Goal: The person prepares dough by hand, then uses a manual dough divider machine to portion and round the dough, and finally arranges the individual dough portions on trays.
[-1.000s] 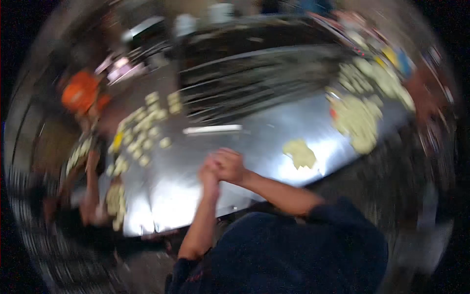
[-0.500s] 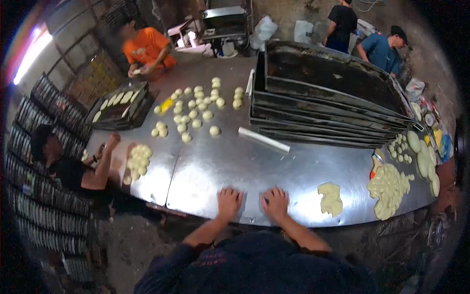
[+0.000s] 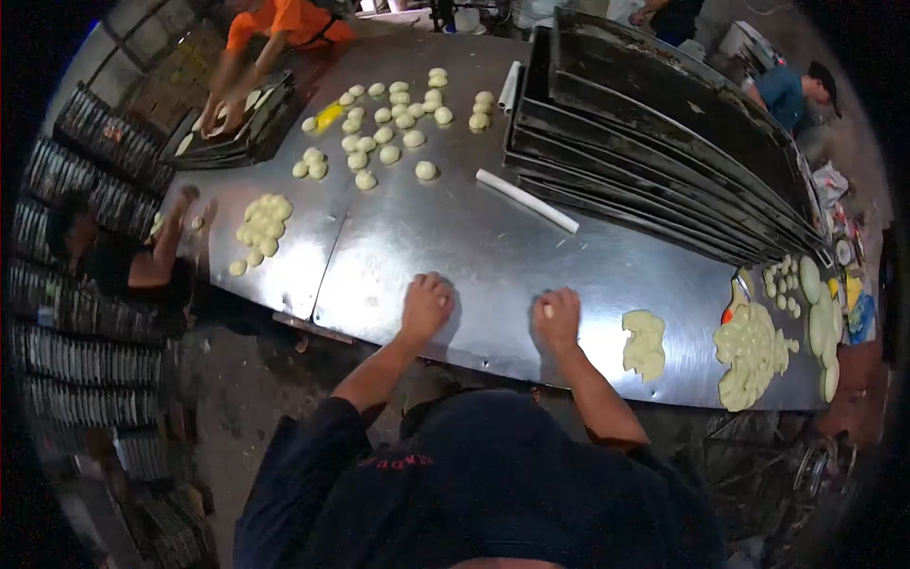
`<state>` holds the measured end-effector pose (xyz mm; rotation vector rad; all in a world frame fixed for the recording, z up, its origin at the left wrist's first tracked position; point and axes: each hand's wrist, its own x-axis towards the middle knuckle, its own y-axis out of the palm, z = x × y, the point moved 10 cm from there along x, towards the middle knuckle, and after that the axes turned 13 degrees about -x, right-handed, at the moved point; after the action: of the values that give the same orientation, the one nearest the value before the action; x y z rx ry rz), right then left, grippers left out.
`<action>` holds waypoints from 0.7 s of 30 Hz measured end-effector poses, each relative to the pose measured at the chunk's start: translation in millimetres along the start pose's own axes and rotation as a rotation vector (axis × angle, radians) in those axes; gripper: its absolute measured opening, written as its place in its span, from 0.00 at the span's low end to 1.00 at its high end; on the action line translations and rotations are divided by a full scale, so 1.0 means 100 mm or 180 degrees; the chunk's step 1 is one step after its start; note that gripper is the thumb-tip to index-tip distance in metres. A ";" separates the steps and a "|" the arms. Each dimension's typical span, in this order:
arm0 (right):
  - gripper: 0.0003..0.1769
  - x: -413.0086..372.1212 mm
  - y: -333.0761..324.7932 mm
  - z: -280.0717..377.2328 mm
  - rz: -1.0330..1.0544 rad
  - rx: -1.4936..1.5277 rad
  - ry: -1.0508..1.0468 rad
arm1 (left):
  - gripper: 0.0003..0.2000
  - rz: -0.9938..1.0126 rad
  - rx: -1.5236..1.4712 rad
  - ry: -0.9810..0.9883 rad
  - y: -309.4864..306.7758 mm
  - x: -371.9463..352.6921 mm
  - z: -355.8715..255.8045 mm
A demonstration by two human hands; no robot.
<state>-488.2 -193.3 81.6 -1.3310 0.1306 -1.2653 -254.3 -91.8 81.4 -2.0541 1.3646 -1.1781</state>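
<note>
Head view: we see both our hands at the metal table (image 3: 455,247), well apart from each other. Our left hand (image 3: 427,305) is curled, its fingers bent toward the palm, near the table's front edge; we look down on its back and cannot tell whether it holds anything. Our right hand (image 3: 557,318) is curled in much the same way, its palm hidden from us, so we cannot say whether that grip is empty or clamped on something. The flat dough (image 3: 644,345) lies on the table to the right of our right hand, near but not touching it. Farther right we find a bigger dough mass (image 3: 749,358). Beyond our hands, a white rod (image 3: 527,201) lies beside stacked trays (image 3: 654,104).
</note>
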 end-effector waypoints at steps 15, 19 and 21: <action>0.17 3.20 -1.52 1.90 -0.1664 0.0877 -0.1195 | 0.10 0.0775 -0.1098 -0.0300 -0.22 -0.80 -0.28; 0.32 4.33 -0.44 1.60 -0.0577 -0.0089 -0.0366 | 0.14 0.0489 -0.1621 -0.0893 -0.31 -0.80 -0.15; 0.25 4.07 -0.09 1.51 -0.0957 -0.0094 -0.0460 | 0.13 0.0345 -0.1919 -0.1577 -0.46 -0.56 -0.07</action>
<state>-227.1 -390.7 366.3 -1.5023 -0.1587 -1.4147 -244.2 -20.7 94.1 -2.3940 1.6600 -0.1697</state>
